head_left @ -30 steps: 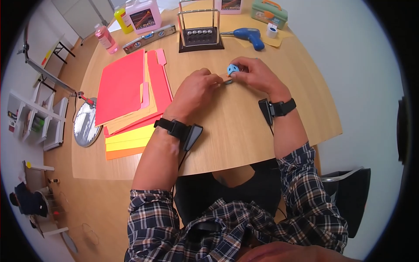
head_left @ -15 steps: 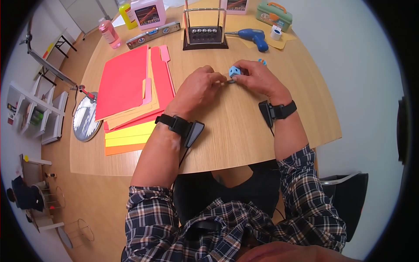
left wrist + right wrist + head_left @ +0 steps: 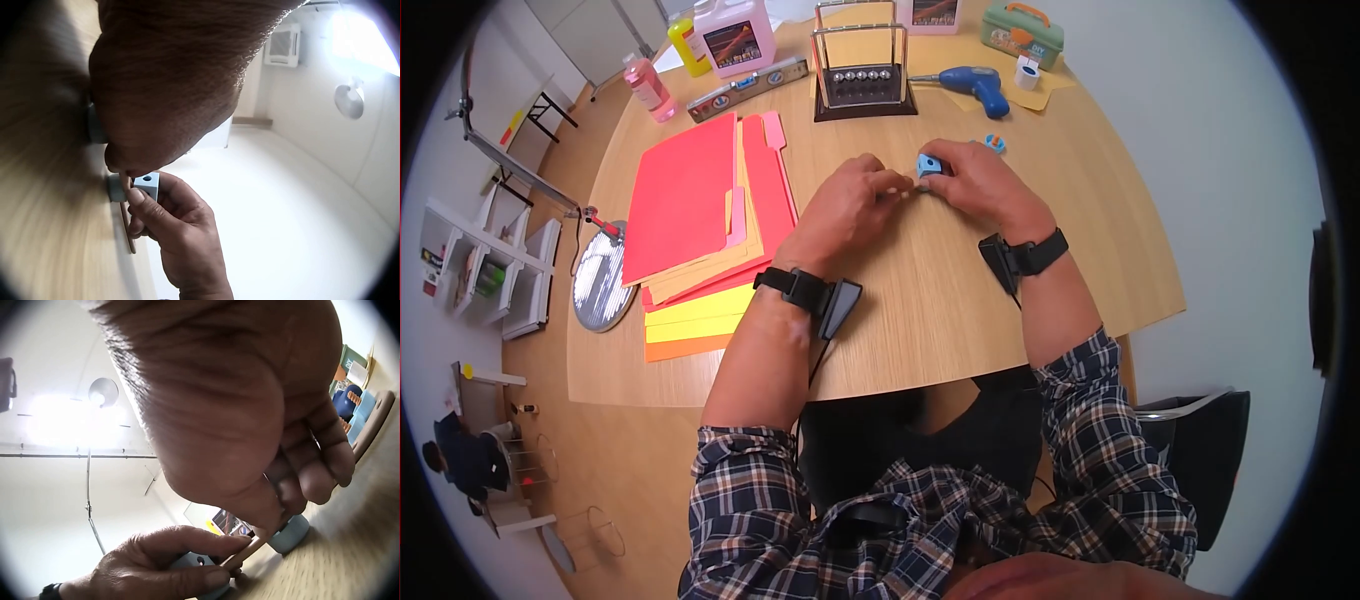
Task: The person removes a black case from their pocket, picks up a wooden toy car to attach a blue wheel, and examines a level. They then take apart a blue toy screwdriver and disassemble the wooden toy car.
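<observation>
In the head view my left hand [image 3: 845, 208] and right hand [image 3: 988, 185] meet low over the table around a light-blue block [image 3: 929, 164]. My right hand [image 3: 194, 234] pinches that block [image 3: 150, 181], which shows a dark round hole, in the left wrist view. Thumb and fingertips of my left hand [image 3: 147, 565] pinch a thin brown strip [image 3: 245, 555] in the right wrist view. A blue-grey piece [image 3: 290, 534] stands on the table under the strip. Beyond my right hand lies another brown strip [image 3: 375, 425] with a blue part [image 3: 360, 419] and orange screws.
Left of my hands lie red and yellow folders [image 3: 680, 200]. Along the back stand a spirit level [image 3: 745, 90], a ball cradle [image 3: 863, 90], a blue drill-shaped tool [image 3: 975, 85], a tape roll [image 3: 1027, 72], a green case [image 3: 1022, 35] and bottles [image 3: 648, 88].
My right hand has shifted slightly left with the block, bringing it closer to my left fingertips. The blue-and-orange part beyond it, mostly hidden at first, now shows. My left hand has barely moved.
</observation>
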`<state>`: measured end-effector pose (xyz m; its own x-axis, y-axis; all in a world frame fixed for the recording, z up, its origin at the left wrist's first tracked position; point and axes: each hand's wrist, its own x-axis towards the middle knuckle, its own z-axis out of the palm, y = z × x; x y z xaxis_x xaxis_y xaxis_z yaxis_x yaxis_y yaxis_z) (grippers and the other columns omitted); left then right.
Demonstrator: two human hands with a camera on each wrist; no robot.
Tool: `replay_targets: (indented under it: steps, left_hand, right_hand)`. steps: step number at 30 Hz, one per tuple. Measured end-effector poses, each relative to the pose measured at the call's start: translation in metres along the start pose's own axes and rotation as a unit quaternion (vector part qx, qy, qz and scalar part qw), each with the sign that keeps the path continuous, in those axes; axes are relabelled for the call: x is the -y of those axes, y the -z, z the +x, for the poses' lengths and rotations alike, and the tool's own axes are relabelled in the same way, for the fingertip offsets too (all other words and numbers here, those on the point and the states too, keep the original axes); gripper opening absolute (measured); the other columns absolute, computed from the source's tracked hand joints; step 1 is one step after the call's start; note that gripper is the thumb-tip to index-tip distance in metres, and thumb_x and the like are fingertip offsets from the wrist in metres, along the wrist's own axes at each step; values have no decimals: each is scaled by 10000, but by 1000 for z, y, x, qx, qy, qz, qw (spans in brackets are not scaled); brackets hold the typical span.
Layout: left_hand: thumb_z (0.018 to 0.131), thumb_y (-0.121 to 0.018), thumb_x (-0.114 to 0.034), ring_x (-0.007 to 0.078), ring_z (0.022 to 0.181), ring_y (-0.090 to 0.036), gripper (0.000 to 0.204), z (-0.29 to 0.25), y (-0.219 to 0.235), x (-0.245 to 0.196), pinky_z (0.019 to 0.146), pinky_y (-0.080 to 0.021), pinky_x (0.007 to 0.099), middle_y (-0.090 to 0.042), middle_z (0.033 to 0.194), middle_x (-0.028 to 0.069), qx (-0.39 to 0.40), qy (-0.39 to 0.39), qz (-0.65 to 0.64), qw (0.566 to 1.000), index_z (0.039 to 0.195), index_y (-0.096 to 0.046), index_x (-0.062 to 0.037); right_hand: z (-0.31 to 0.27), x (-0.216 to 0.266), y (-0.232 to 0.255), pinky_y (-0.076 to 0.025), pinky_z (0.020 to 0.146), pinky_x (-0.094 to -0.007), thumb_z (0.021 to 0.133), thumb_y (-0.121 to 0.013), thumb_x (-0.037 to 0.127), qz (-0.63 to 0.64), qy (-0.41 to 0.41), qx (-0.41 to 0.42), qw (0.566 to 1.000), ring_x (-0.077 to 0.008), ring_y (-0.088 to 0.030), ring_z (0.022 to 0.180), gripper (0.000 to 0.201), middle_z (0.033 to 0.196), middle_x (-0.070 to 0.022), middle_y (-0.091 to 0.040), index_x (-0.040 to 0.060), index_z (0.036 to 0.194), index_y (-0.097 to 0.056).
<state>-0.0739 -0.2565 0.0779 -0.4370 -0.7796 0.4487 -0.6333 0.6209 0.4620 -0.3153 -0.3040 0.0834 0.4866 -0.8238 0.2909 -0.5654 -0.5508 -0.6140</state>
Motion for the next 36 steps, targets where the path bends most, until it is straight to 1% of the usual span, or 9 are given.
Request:
replay_targets:
  steps: [5,12,14,18,20,26,29,32,36]
  left_hand:
    - [948,-771,-63,350,942,-697,192,-1,1,2,832,-577,433,-691,977,141,-8,-2,-21,1000,1126,-828,-108]
    - [942,-787,-80,346,948,-681,195,-4,-1,-1,851,-562,433,-679,968,140,-22,9,-24,999,1129,-829,-115]
    - [946,-786,-90,346,954,-678,186,-4,-1,-1,856,-560,434,-677,969,139,-21,10,-28,999,1125,-829,-117]
    - [955,-781,-108,348,966,-672,165,-4,-1,0,867,-556,434,-669,974,137,-15,23,-41,999,1112,-830,-123]
    - [953,-781,-106,349,965,-672,164,-4,-1,2,866,-556,435,-670,979,136,-26,14,-36,999,1109,-831,-123]
    - [950,-777,-97,356,953,-671,159,-10,-6,6,857,-557,440,-674,987,135,-31,14,-36,999,1097,-832,-124]
    - [951,-775,-97,356,948,-671,158,-12,-7,8,849,-558,442,-675,985,134,-36,10,-42,998,1095,-834,-125]
    - [951,-774,-98,355,945,-671,154,-14,-5,6,838,-558,442,-675,981,135,-43,5,-44,998,1091,-834,-122]
    - [953,-777,-111,353,937,-668,144,-14,1,-2,826,-558,440,-669,968,134,-47,9,-43,998,1085,-836,-119]
  right_hand:
    - [-2,5,4,-556,811,-416,959,-756,225,56,-56,36,996,-381,-734,920,296,1016,-216,-771,13,1165,-748]
    - [-4,8,3,-551,772,-386,946,-779,199,64,-44,24,997,-315,-728,847,286,958,-206,-767,-5,1145,-756]
    - [-4,10,4,-548,805,-338,944,-785,165,56,-58,34,996,-201,-686,848,283,929,-135,-757,-26,1149,-745]
    - [-5,17,9,-552,805,-339,929,-808,172,31,-99,47,994,-204,-688,846,287,912,-136,-752,-23,1133,-753]
    - [-6,15,10,-560,788,-401,900,-846,252,35,-85,48,995,-315,-736,871,379,934,-172,-771,10,1178,-758]
    - [-10,32,27,-567,851,-369,910,-848,228,-12,-69,17,997,-263,-711,979,531,1184,-120,-717,63,1388,-685]
    - [-7,29,31,-571,868,-355,930,-823,155,46,-40,51,997,-251,-701,972,446,1253,-107,-699,67,1353,-711]
    - [-4,12,20,-550,817,-316,948,-800,83,97,7,68,993,-157,-658,928,398,1189,-44,-710,95,1340,-733]
    - [-6,13,12,-566,859,-341,933,-790,54,105,-19,55,993,-223,-698,955,343,1161,-109,-732,34,1271,-738]
